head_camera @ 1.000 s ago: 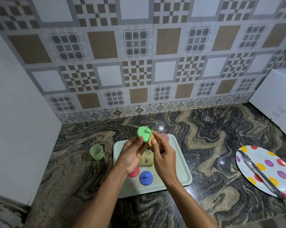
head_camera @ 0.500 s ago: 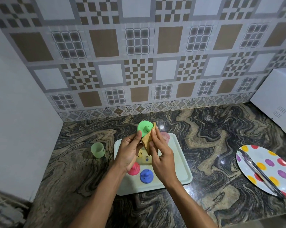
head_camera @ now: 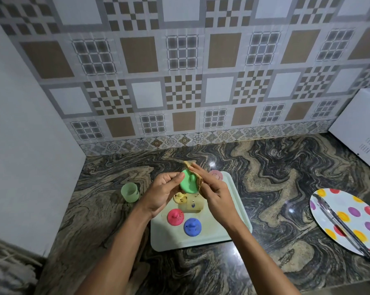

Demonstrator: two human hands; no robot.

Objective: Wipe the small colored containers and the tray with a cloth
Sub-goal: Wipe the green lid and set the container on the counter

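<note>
My left hand [head_camera: 161, 193] pinches a green lid [head_camera: 188, 184] above the pale green tray [head_camera: 237, 196]. My right hand [head_camera: 215, 191] holds a tan cloth [head_camera: 195, 174] pressed against the lid's right edge. On the tray sit a red-lidded container [head_camera: 175, 217], a blue-lidded one [head_camera: 192, 227], a yellow lid [head_camera: 180, 198], a pale open container [head_camera: 193, 206] and a pink-lidded one [head_camera: 216, 175] at the far corner. A green lidless cup [head_camera: 129, 192] stands on the counter left of the tray.
A polka-dot plate [head_camera: 350, 218] with metal tongs [head_camera: 341, 225] lies at the right. A white appliance [head_camera: 358, 124] stands at the back right, a white wall panel [head_camera: 26, 135] on the left. The dark marble counter [head_camera: 275, 188] spreads around the tray.
The green lid has turned and dropped slightly between my hands, and the cloth has shifted from behind it to its upper right edge.
</note>
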